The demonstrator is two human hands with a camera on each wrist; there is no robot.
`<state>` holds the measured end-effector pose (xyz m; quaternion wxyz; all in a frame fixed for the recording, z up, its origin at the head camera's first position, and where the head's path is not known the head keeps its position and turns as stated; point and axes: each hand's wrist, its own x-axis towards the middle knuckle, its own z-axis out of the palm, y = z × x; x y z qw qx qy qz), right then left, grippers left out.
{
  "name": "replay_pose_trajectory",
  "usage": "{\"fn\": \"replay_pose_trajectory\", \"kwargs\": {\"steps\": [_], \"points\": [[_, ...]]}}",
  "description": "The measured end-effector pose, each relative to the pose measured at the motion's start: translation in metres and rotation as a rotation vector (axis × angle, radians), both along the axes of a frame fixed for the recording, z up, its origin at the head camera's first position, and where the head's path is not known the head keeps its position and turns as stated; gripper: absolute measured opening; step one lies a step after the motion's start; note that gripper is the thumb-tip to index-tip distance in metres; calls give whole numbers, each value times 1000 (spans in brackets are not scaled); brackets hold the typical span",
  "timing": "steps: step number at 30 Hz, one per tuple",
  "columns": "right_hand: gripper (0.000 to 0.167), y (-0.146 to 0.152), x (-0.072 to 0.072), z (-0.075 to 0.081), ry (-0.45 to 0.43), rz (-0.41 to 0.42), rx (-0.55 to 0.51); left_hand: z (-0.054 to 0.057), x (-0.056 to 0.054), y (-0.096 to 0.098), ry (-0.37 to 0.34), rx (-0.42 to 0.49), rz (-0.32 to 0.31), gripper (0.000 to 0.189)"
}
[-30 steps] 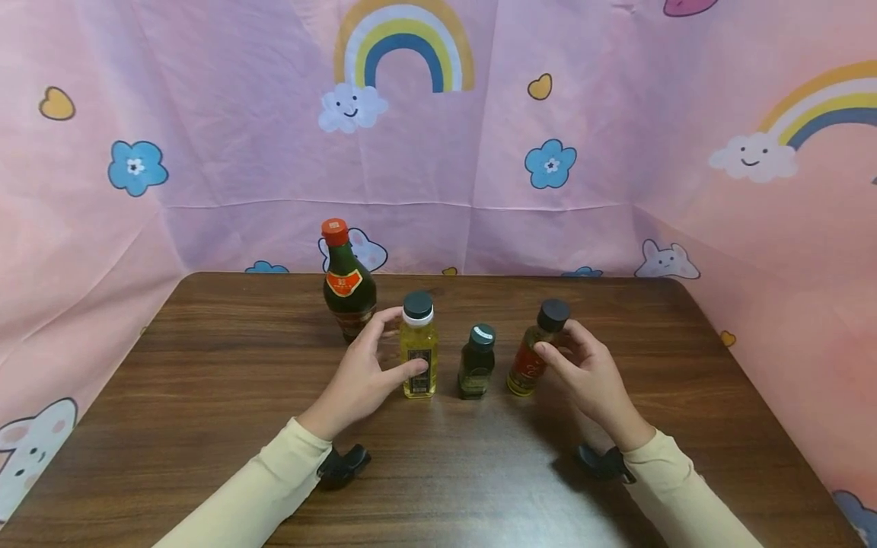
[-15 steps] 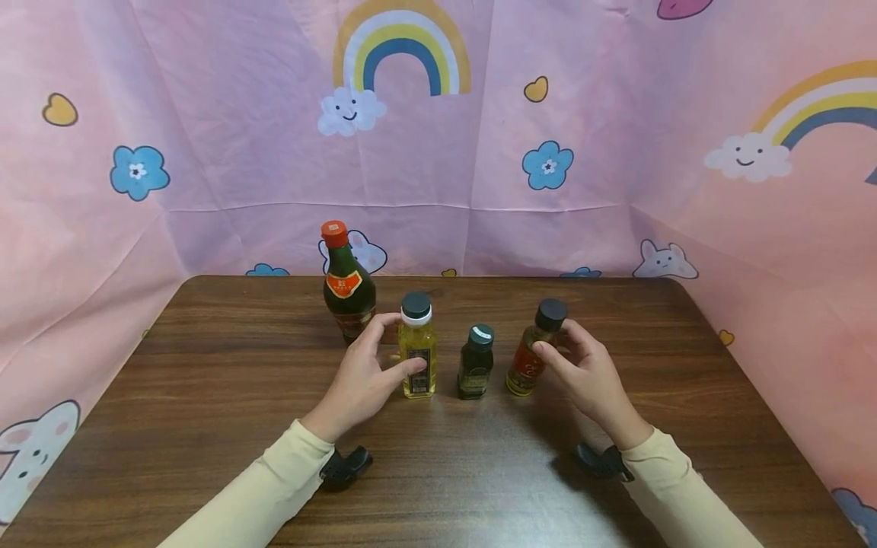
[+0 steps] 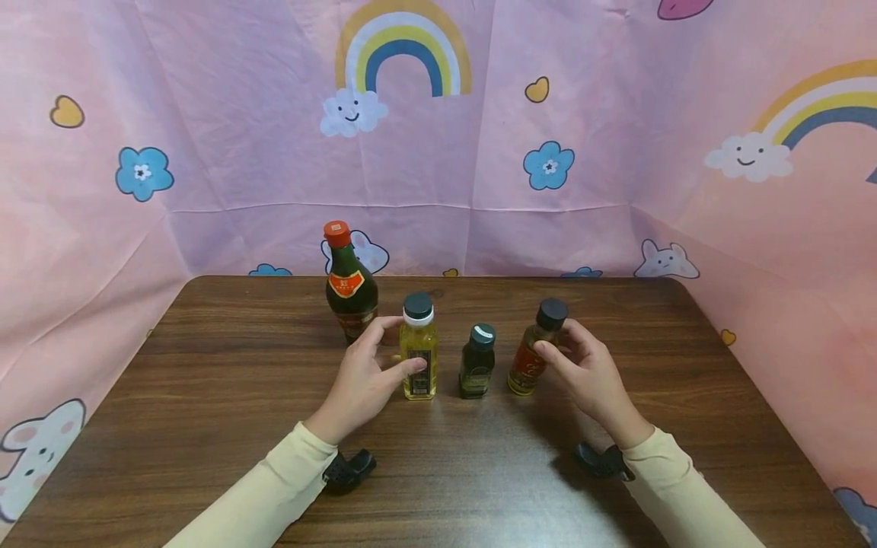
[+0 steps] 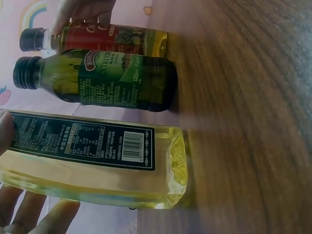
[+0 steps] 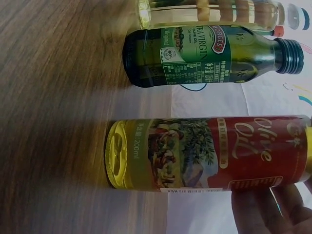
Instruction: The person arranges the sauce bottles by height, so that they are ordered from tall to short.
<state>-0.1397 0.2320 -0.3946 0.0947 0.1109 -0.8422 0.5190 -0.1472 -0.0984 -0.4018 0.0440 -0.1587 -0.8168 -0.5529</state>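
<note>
The yellow oil bottle (image 3: 419,342) is upright on the tabletop (image 3: 445,479), my left hand (image 3: 366,380) partly curled, gripping it between thumb and fingers. My right hand (image 3: 589,373), curved likewise, grips the red-labelled olive oil bottle (image 3: 527,361). Between them, apart from both, stands a small green bottle (image 3: 476,369). Behind, leftward, is a larger red-capped bottle (image 3: 352,297); beyond hangs a rainbow-printed cloth (image 3: 445,167).
</note>
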Motion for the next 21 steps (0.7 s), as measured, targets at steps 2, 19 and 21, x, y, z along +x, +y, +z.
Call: {"fn": "replay_pose_trajectory", "kwargs": {"steps": [2,19,21], "points": [[30,0,0,0,1,1,1,2,0,0,22,4,7,62],[29,0,0,1,1,-4,20,30,-26,8,119,43,79,65],[29,0,0,1,1,-2,18,31,-30,8,110,62,73,66]]}}
